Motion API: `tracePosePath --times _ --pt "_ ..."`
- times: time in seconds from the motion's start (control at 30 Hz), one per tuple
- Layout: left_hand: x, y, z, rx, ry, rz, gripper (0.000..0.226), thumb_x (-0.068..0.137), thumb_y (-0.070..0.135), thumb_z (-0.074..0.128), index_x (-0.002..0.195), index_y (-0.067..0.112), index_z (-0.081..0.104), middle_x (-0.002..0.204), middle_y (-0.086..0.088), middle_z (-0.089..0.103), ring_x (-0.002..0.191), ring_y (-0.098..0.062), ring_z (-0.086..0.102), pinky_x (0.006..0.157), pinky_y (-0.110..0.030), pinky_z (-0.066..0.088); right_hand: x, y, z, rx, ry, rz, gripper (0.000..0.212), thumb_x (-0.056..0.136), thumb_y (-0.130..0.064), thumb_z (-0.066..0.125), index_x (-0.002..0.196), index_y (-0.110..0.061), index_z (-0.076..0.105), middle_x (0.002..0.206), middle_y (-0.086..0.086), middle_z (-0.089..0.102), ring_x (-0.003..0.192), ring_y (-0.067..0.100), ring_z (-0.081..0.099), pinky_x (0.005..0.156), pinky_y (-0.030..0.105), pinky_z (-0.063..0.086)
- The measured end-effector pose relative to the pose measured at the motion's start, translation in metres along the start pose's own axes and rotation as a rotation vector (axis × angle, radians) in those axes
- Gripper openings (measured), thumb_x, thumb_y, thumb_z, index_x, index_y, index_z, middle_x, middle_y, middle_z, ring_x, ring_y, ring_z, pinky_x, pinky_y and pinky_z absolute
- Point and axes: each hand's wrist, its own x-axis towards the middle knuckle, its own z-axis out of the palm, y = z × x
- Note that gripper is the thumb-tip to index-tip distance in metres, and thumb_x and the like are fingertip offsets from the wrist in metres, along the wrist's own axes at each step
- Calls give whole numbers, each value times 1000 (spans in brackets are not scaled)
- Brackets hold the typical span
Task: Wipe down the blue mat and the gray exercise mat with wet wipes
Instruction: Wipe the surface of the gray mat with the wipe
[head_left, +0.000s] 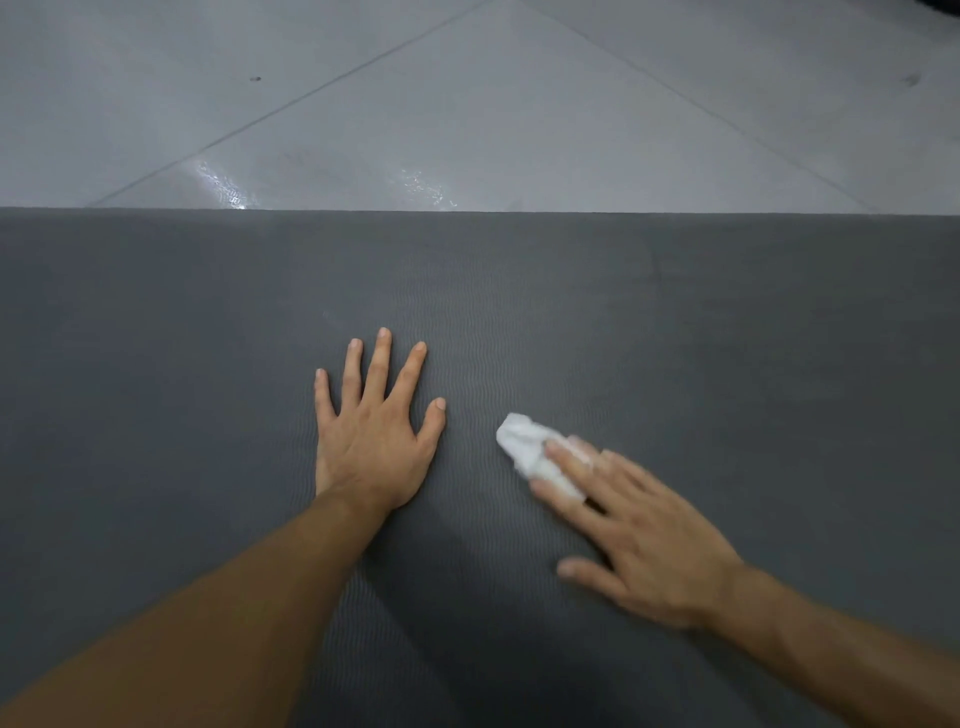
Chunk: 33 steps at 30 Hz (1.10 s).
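The gray mat (727, 322) lay flat on a pale tiled floor (467, 104), filling the lower part of the view, its far edge running straight across from side to side. The left hand (371, 441) rested palm down on the mat near the middle, well back from that far edge, with its fingers straight, spread apart and grasping nothing. Just to its right, and apart from it, a crumpled white wipe (522, 441) sat on the mat surface. The right hand (639, 540) reached in from the lower right corner and pressed down on the wipe with extended fingers (571, 462) laid over its near end, the thumb stretched out on the mat. That hand was blurred, so the fingers seemed flat rather than curled around the wipe. Two bright wet-looking patches shone on the floor just beyond the mat's far edge.
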Motion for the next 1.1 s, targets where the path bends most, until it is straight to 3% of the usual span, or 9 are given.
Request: tracePosePath --times 0.13,0.23,0.4,0.5,0.6,0.7,0.77,0.97,1.1 --pt "1 -2 1 -5 1 5 71 98 68 8 164 42 0 174 6 -9 159 -21 -14 127 -57 -5 28 73 -12 11 58 438 84 100 -75 10 166 -23 16 173 8 15 160 26 12 127 42 17" --pt "2 -1 1 -1 6 6 72 98 68 7 164 42 0 174 5 -8 159 -21 -14 127 -58 -4 31 105 -20 29 23 509 82 98 -77 10 166 -32 9 174 8 3 160 28 7 129 42 12" --pt "1 -1 2 2 14 0 71 98 69 8 164 42 0 174 6 -7 159 -21 -13 127 -58 -3 19 75 -17 24 -12 358 91 99 -79 17 167 -18 11 174 3 -4 161 22 3 128 46 17" --pt "1 -1 4 -1 16 2 71 98 69 8 164 42 0 174 6 -7 159 -21 -13 127 -57 -5 -4 28 -15 64 -73 35 93 99 -77 30 167 -16 8 174 7 -2 161 22 1 127 45 17" --pt "0 0 3 -6 15 -3 72 98 69 8 164 42 0 174 6 -7 159 -20 -13 127 -57 -5 -35 -24 -3 -44 -95 -297 88 100 -76 28 165 -17 23 174 8 8 160 26 9 125 41 17" --pt "0 -1 2 2 15 1 71 98 68 7 164 42 0 174 5 -8 159 -21 -13 127 -57 -3 -40 -33 3 -108 -84 -383 81 103 -74 26 163 -19 29 174 6 11 160 25 11 124 40 18" --pt "0 -1 2 -4 25 -2 71 98 68 9 164 42 2 174 5 -6 159 -21 -12 127 -58 -3 -29 -15 3 -37 -64 -308 80 104 -71 28 164 -19 26 174 5 13 160 24 11 126 41 16" --pt "1 0 4 -1 30 -1 71 99 68 10 164 42 4 174 5 -4 160 -21 -10 127 -57 -3 -12 103 -13 -31 4 342 81 103 -71 12 166 -21 15 173 7 12 159 26 17 127 41 17" --pt "1 -1 4 0 32 -2 71 99 68 9 164 42 3 174 5 -4 160 -21 -9 127 -58 -2 -24 112 -19 4 -4 363 85 102 -73 14 167 -19 10 174 6 6 160 22 11 127 44 18"
